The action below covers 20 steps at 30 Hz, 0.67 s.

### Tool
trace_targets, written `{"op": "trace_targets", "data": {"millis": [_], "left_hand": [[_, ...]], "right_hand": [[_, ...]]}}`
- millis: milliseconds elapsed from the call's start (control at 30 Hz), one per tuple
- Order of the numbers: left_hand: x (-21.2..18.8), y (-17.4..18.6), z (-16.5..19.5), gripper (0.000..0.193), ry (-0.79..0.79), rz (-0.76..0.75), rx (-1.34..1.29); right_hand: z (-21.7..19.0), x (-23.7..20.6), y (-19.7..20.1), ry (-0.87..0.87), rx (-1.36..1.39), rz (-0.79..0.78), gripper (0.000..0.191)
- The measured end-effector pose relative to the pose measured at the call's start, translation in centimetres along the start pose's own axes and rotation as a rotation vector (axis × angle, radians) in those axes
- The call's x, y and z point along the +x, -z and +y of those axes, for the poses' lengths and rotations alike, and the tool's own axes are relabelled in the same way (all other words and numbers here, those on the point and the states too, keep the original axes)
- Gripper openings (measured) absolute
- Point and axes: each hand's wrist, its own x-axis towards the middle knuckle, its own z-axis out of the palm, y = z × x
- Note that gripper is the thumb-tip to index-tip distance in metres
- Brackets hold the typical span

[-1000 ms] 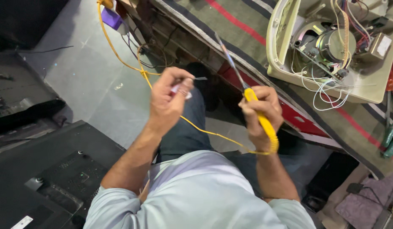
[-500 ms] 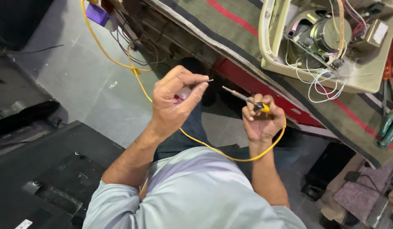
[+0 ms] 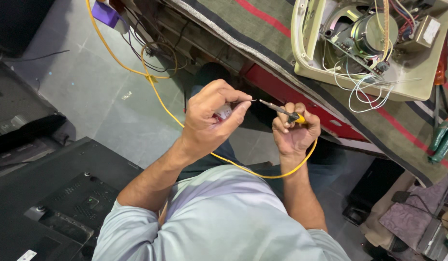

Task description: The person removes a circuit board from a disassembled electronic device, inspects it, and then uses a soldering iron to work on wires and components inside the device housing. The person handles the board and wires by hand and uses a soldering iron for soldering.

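My right hand [image 3: 295,129] grips a soldering iron [image 3: 282,111] with a yellow handle, its metal tip pointing left. A yellow cord [image 3: 151,87] runs from the handle in a loop under my wrists and up to the top left. My left hand [image 3: 212,118] pinches a thin wire [image 3: 249,101] between thumb and fingers and holds a small pale object in the palm. The wire's end sits just left of the iron's tip, nearly touching it. Both hands hover over my lap, beside the bench edge.
An opened cream appliance casing [image 3: 374,43] with a motor and loose white wires lies on a striped cloth [image 3: 262,29] on the bench. A purple plug [image 3: 105,13] hangs top left. Black screen panels [image 3: 50,203] lie on the floor at left. Green-handled pliers [image 3: 441,137] rest at right.
My right hand has swung the iron from upright down to level, its tip now pointing at the wire. The two hands have drawn close together.
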Motion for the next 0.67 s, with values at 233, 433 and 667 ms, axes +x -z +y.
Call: {"op": "trace_targets", "data": {"millis": [233, 433, 667], "left_hand": [[0.08, -0.21, -0.11, 0.014, -0.040, -0.009, 0.028], [0.25, -0.49, -0.22, 0.013, -0.035, -0.009, 0.042], [0.20, -0.63, -0.36, 0.013, -0.040, -0.007, 0.050]], "right_hand": [[0.22, 0.02, -0.05, 0.003, -0.008, 0.030, 0.022], [0.07, 0.03, -0.23, 0.000, -0.005, 0.040, 0.021], [-0.02, -0.05, 0.09, 0.010, -0.018, 0.045, 0.021]]}}
